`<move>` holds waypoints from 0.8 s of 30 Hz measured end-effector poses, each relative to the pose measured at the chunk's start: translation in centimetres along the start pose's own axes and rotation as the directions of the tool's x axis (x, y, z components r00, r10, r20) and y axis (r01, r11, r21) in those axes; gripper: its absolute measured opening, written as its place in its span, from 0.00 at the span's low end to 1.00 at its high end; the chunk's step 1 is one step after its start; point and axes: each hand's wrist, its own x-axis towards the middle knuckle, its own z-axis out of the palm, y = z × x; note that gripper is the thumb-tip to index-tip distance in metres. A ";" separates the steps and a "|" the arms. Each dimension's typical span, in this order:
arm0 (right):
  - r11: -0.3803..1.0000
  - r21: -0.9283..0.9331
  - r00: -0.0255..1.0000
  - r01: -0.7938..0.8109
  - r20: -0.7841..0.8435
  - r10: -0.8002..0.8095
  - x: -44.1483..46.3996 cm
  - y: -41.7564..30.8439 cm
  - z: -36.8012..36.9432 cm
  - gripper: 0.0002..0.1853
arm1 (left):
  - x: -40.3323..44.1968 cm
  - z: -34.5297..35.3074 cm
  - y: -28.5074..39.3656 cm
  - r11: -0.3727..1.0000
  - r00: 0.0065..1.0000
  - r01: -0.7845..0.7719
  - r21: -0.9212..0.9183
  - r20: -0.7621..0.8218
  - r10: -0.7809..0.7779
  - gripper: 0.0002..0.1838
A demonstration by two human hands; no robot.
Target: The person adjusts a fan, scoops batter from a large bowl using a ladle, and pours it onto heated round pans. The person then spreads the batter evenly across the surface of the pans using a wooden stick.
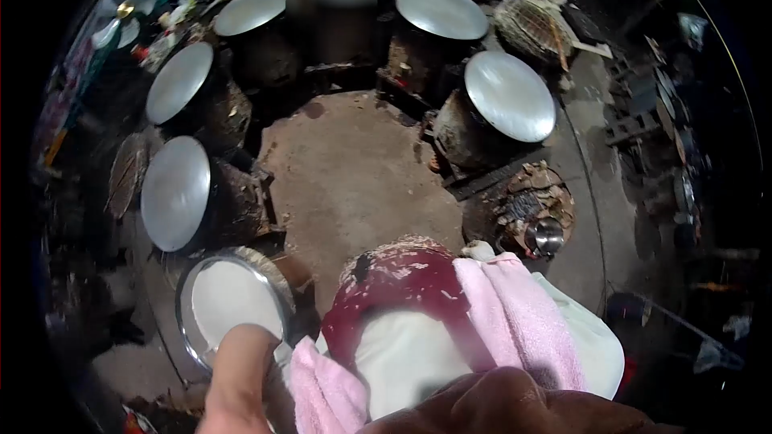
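1. Beyond the hidden left fingers, a round, silvery metal disc [175, 193] tilts.
2. Nearest those fingers, a wide, shiny metal bowl [186, 317] holds smooth white contents [233, 297]; the bare left arm [241, 370] overlaps its near edge. Finger state: cannot tell. Slow, low movement should limit spills.
3. Rightward of them hangs fluffy pink cloth [515, 305]; no right hand is discernible.

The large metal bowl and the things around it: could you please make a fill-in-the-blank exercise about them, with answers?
The contents of the large metal bowl are ____ in colour. The fluffy towel is ____ in colour. The small shiny container is on the picture's ____ side.

Missing words: white; pink; right.
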 end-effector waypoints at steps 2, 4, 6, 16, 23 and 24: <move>0.993 -0.014 0.992 0.115 -0.051 -0.116 -0.4 -0.7 -0.2 0.22 | -1.4 -1.1 -4.3 0.987 0.983 0.151 0.057 -0.111 -0.144 0.12; 0.978 0.098 0.976 0.182 -0.136 -0.168 -0.9 -1.2 0.2 0.22 | -1.3 -1.6 -6.8 0.986 0.984 0.162 0.033 -0.078 -0.160 0.12; 0.984 0.108 0.989 0.142 -0.056 -0.136 6.1 2.9 2.4 0.22 | 0.2 -1.2 -7.6 0.988 0.989 0.147 -0.054 0.009 -0.146 0.11; 0.992 0.040 0.987 0.121 -0.110 -0.116 3.2 2.8 -0.5 0.22 | 5.4 0.1 -5.6 0.926 0.949 0.124 -0.357 0.316 -0.005 0.10; 0.989 -0.013 0.985 0.145 -0.092 -0.145 2.7 1.2 -1.3 0.22 | 6.2 -0.4 -6.3 0.908 0.917 0.141 -0.394 0.397 0.030 0.09; 0.988 -0.020 0.984 0.151 -0.091 -0.152 2.8 0.9 -1.5 0.22 | 6.2 -0.4 -6.2 0.907 0.913 0.139 -0.397 0.406 0.038 0.09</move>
